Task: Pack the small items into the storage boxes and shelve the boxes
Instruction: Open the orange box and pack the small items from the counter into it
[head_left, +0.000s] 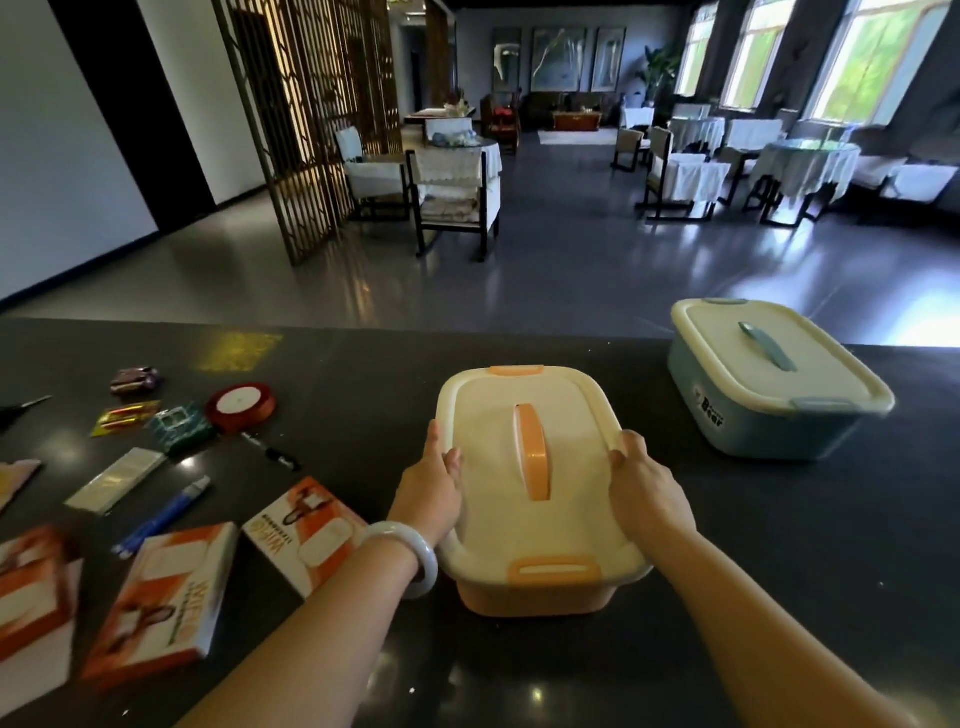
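Your left hand (431, 480) and right hand (647, 483) hold the cream lid (498, 467) of the orange box (535, 597) by its two long edges on the counter (779, 545). Lid hides the inside. Right of it stands the closed blue box (769, 410); left lie small items, perhaps pens (161, 514), blurred.

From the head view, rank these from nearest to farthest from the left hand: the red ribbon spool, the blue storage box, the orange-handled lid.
1. orange-handled lid: gripped by the left hand.
2. red ribbon spool: on the counter, to the left.
3. blue storage box: far right, beyond the right hand.
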